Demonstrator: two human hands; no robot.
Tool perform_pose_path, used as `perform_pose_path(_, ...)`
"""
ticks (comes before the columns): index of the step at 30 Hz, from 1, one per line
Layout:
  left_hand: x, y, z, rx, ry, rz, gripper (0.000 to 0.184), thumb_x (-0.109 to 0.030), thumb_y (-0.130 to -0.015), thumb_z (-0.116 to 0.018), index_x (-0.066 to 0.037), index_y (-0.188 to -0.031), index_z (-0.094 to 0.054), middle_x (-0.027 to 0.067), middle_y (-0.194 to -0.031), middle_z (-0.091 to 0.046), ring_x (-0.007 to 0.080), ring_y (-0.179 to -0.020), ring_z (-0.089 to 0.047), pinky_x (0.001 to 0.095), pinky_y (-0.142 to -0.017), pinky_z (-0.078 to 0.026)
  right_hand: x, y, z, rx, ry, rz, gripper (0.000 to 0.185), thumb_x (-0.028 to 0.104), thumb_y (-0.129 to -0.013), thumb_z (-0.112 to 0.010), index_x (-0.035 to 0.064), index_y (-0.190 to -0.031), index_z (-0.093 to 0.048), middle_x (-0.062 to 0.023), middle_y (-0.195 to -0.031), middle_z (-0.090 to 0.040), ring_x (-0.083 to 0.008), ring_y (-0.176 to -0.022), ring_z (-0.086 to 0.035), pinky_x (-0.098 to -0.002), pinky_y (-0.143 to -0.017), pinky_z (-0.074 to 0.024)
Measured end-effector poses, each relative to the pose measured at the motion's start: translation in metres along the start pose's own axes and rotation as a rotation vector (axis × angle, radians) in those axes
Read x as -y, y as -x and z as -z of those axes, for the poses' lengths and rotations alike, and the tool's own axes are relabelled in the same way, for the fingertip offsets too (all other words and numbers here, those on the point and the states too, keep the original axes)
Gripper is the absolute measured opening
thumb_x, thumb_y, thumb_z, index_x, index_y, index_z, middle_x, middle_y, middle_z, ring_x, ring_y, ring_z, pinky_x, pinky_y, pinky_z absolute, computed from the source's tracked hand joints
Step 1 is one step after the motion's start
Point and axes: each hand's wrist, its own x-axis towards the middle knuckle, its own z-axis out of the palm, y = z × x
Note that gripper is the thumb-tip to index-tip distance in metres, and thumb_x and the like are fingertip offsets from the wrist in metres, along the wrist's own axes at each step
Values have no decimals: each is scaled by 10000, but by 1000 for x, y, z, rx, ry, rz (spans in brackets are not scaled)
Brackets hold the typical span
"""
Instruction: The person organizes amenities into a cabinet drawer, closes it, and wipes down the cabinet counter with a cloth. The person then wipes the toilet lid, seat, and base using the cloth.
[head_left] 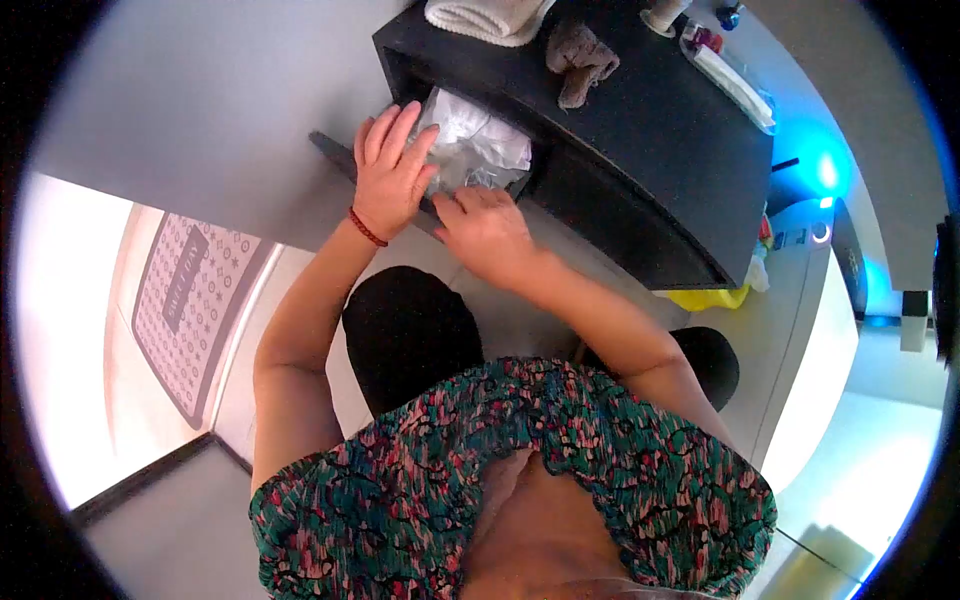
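A dark drawer (335, 150) is pulled out of the black cabinet (640, 190), with clear plastic and white contents (468, 128) inside. My left hand (390, 175), a red beaded bracelet at its wrist, lies over the drawer's left part. Its fingers are stretched out and touch the edge of the plastic. At the front of the drawer is my right hand (490, 235), fingers curled down beside the plastic. What those fingers grip is hidden.
On the cabinet top lie a folded white towel (490, 15), a crumpled brown cloth (580, 62) and a clear packet (735, 85). A patterned mat (190, 310) is on the floor at left. Something yellow (710, 298) sits beside the cabinet at right.
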Motion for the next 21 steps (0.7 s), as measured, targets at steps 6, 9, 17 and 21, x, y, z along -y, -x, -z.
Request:
perform_pose_path(6, -1, 20, -11, 7, 60, -2, 340, -219, -737, -674, -81, -1027, -561, 104, -1091, -511, 287, -981, -470, 444, -834, -361, -1, 17, 19, -112, 166, 220, 210, 121, -660, -565, 59, -860, -581, -58, -810, -485, -232, -760, -506, -352, -627, -440)
perform_pose_path(9, 0, 24, -16, 45, 170, -32, 339, -218, -705, -712, -71, -964, -550, 101, -980, -514, 295, -892, -498, 425, -779, -389, -7, 18, 18, 15, 132, 275, 143, 120, -607, -573, 72, -742, -568, -52, -772, -460, -223, -765, -501, -327, -603, -449)
perform_pose_path(17, -1, -14, -36, 49, 302, -164, 554, -137, -653, -722, -45, -1156, -509, 145, -1270, -423, 348, -1142, -424, 451, -973, -336, -22, -2, 17, 36, 319, 18, 93, 118, -612, -611, 76, -695, -613, -58, -815, -530, -225, -824, -539, -333, -643, -493)
perform_pose_path(21, 7, -12, -55, 191, 258, -209, 570, -128, -638, -717, -53, -1164, -510, 158, -1252, -440, 354, -1159, -420, 468, -1001, -320, -35, -3, 24, 109, 326, -17, 147, 101, -580, -634, 78, -721, -596, -58, -824, -521, -228, -846, -539, -329, -682, -486)
